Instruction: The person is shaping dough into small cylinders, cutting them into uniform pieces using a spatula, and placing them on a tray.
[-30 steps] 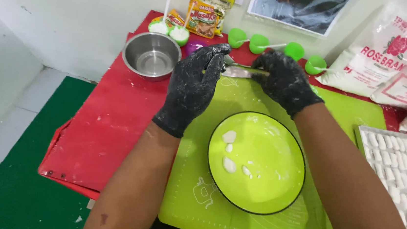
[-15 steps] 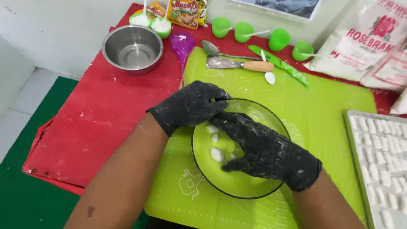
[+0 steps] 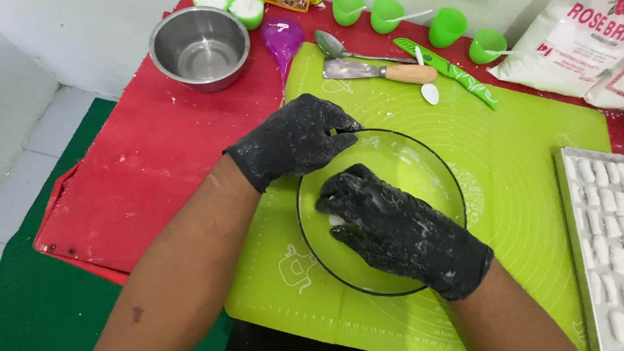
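Note:
A lime-green plate (image 3: pixel 421 170) with a dark rim sits in the middle of a green silicone mat (image 3: pixel 524 164). My left hand (image 3: pixel 292 140), in a flour-dusted black glove, grips the plate's left rim, thumb over the edge. My right hand (image 3: pixel 401 232), also in a black glove, is inside the plate with its fingers curled down over a small white dough piece (image 3: pixel 336 220). That hand hides the other pieces in the plate.
Behind the plate lie a metal spoon (image 3: pixel 336 44), a wooden-handled scraper (image 3: pixel 381 71), a green knife (image 3: pixel 453 73) and a small white spoon (image 3: pixel 429 92). A steel bowl (image 3: pixel 199 45) stands back left, with several green cups (image 3: pixel 386 14) and flour bags (image 3: pixel 613 44) along the back. A tray of dough pieces (image 3: pixel 622 240) lies on the right.
Both hands left the tools at the back of the mat and came down to the plate. The right hand now covers the dough pieces, and the left holds the rim.

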